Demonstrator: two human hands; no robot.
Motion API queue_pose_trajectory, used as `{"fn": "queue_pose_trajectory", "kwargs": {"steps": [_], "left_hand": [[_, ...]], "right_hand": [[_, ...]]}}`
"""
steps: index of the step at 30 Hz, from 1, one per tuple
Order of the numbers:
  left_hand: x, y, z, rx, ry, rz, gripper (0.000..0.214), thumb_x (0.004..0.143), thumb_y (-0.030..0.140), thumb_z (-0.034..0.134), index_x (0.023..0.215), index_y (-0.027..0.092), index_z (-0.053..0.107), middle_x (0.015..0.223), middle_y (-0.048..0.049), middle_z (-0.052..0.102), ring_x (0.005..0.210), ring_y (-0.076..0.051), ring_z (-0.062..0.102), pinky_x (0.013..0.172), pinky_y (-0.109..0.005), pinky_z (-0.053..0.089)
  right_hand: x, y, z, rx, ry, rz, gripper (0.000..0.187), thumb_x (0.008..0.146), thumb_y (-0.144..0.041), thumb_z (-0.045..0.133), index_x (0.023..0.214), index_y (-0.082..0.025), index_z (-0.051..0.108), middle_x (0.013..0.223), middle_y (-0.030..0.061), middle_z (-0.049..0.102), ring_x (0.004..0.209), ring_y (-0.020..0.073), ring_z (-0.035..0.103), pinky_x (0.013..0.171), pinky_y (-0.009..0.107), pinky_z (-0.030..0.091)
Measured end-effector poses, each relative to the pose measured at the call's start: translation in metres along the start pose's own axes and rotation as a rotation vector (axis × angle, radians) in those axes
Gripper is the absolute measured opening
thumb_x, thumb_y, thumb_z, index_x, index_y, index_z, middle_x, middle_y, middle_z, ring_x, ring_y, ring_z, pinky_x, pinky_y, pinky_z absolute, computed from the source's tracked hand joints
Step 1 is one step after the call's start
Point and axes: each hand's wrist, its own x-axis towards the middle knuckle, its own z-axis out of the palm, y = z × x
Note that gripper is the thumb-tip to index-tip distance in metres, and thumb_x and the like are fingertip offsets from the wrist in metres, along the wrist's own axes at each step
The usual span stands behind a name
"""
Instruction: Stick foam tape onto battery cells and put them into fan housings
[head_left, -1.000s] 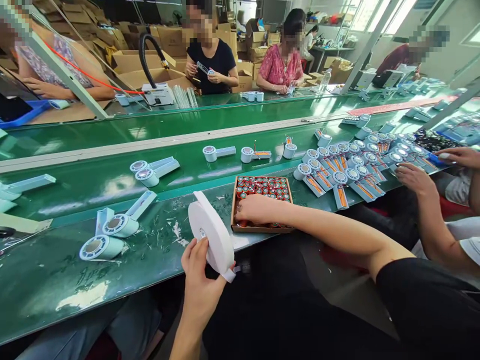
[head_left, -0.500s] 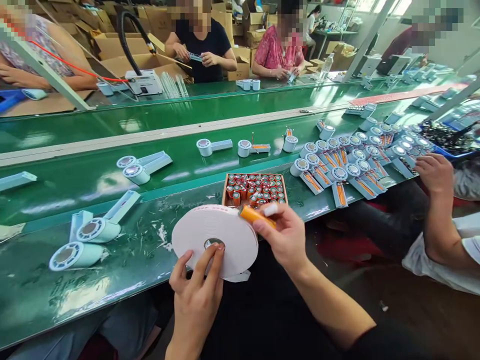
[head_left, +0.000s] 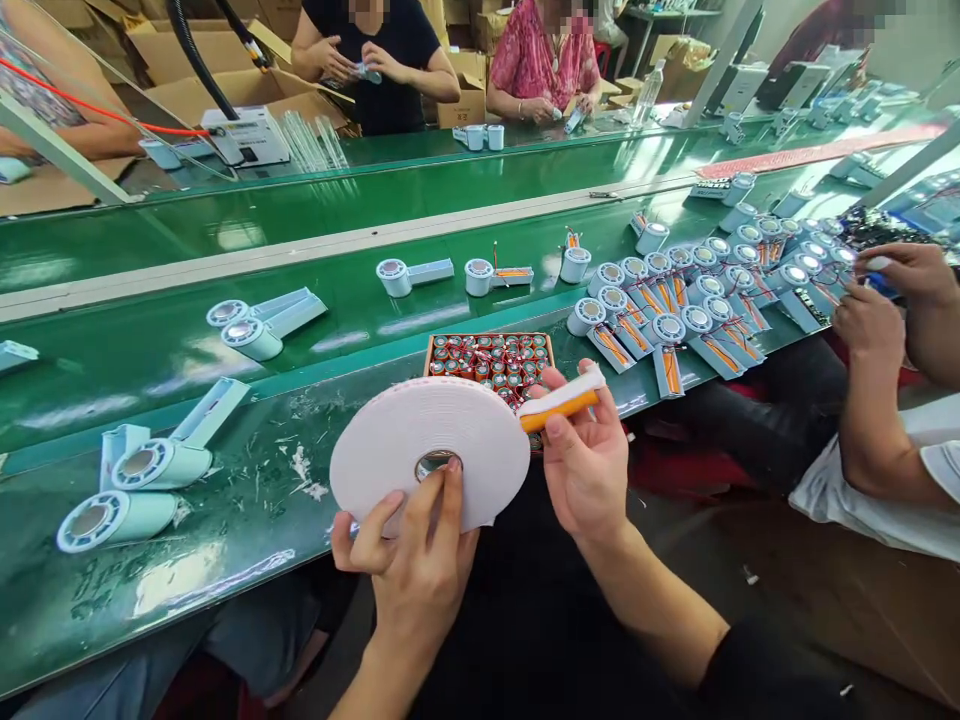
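A large roll of white tape [head_left: 390, 440] faces me, held by my left hand [head_left: 424, 560] with fingertips hooked in its centre hole. To its right, my right hand [head_left: 589, 460] grips an orange cylindrical battery [head_left: 559, 409] between thumb and fingers. A white strip of tape [head_left: 562, 389] lies along the battery's upper side, and the battery's left end is close to the roll's right edge. Just behind the roll stands a cardboard box [head_left: 429, 356], filled with upright orange batteries with red and black wires; its near side is hidden.
Many light-blue fan housings [head_left: 667, 327], some with orange batteries in their handles, crowd the right of the green bench [head_left: 285, 440]. Several more housings [head_left: 161, 463] lie at left. A co-worker's hands [head_left: 874, 310] work at the right. Other people sit across the conveyor [head_left: 315, 210].
My right hand has turned its palm up and tilted the battery, which now shows white tape along its length. The roll has come slightly closer. The co-worker's second hand has come into view.
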Motion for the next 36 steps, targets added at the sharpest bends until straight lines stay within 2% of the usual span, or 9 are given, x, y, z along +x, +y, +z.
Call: {"fn": "queue_pose_trajectory", "kwargs": {"steps": [5,10,12,17,20,22,27,32,36], "left_hand": [[0.004,0.019,0.0,0.015,-0.008,0.049,0.097,0.092,0.034,0.075,0.172,0.032,0.02,0.122,-0.0107,0.078,0.104,-0.031,0.067,0.095,-0.052,0.053],[0.03,0.015,-0.011,-0.059,-0.098,0.197,0.086,0.091,0.02,0.071,0.166,0.039,0.034,0.123,-0.0023,0.079,0.1,-0.027,0.064,0.099,-0.05,0.047],[0.064,0.0,-0.012,-0.068,-0.189,0.182,0.085,0.085,0.023,0.078,0.162,0.036,0.044,0.129,-0.0063,0.076,0.115,-0.033,0.061,0.107,-0.056,0.042],[0.185,-0.049,0.004,-0.328,-0.582,0.296,0.098,0.074,0.059,0.087,0.16,0.035,0.047,0.156,-0.0086,0.057,0.152,-0.042,0.035,0.122,-0.061,0.035],[0.256,-0.075,0.043,-0.371,-0.492,0.114,0.073,0.093,0.061,0.066,0.158,0.031,0.048,0.16,-0.0068,0.053,0.153,-0.034,0.032,0.124,-0.053,0.035],[0.296,-0.092,0.077,-0.181,-0.41,-0.053,0.055,0.103,0.051,0.054,0.15,0.025,0.057,0.157,-0.0096,0.055,0.15,-0.034,0.033,0.124,-0.057,0.03],[0.349,-0.133,0.137,0.066,-0.555,-0.171,0.035,0.101,0.032,0.056,0.128,0.015,0.072,0.145,-0.0207,0.059,0.137,-0.04,0.042,0.11,-0.062,0.04],[0.344,-0.142,0.15,0.105,-0.684,-0.12,0.034,0.093,0.028,0.069,0.124,0.014,0.072,0.141,-0.0188,0.061,0.134,-0.035,0.052,0.106,-0.054,0.05],[0.343,-0.141,0.15,0.067,-0.822,-0.085,0.034,0.075,0.017,0.08,0.109,0.014,0.08,0.124,-0.0225,0.072,0.123,-0.04,0.061,0.101,-0.053,0.051]], "right_hand": [[0.017,-0.008,-0.024,-0.034,-0.04,0.002,0.077,0.078,-0.041,0.092,0.145,-0.03,0.056,0.115,0.007,0.079,0.105,0.0267,0.077,0.098,0.052,0.064],[0.086,-0.049,-0.067,-0.023,0.163,-0.397,0.038,0.088,-0.038,0.083,0.122,-0.031,0.07,0.133,0.001,0.07,0.127,0.0175,0.068,0.111,0.036,0.057],[0.103,-0.053,-0.082,0.026,0.218,-0.429,0.039,0.085,-0.032,0.086,0.12,-0.031,0.071,0.139,-0.0009,0.068,0.129,0.0157,0.067,0.112,0.031,0.056],[0.097,-0.023,-0.114,-0.027,0.227,-0.164,0.055,0.077,-0.027,0.092,0.127,-0.031,0.069,0.137,0.0056,0.071,0.111,0.0192,0.075,0.098,0.038,0.064],[0.087,-0.009,-0.131,-0.077,0.299,-0.098,0.051,0.076,-0.029,0.093,0.122,-0.029,0.071,0.132,0.0068,0.073,0.105,0.0196,0.077,0.095,0.038,0.065],[0.087,-0.009,-0.137,-0.108,0.32,-0.072,0.052,0.074,-0.03,0.094,0.121,-0.03,0.072,0.128,0.0059,0.075,0.104,0.0207,0.078,0.094,0.039,0.065],[0.099,-0.022,-0.131,-0.205,0.331,-0.085,0.054,0.069,-0.033,0.095,0.12,-0.037,0.075,0.121,0.0046,0.078,0.103,0.025,0.079,0.11,0.053,0.058],[0.117,-0.039,-0.112,-0.264,0.314,-0.181,0.058,0.067,-0.03,0.094,0.12,-0.046,0.076,0.124,0.0058,0.077,0.109,0.0323,0.077,0.115,0.068,0.049],[0.159,-0.041,-0.064,-0.225,0.013,-0.314,0.051,0.07,-0.021,0.093,0.114,-0.044,0.078,0.114,0.0047,0.08,0.105,0.0295,0.078,0.099,0.058,0.062]]}}
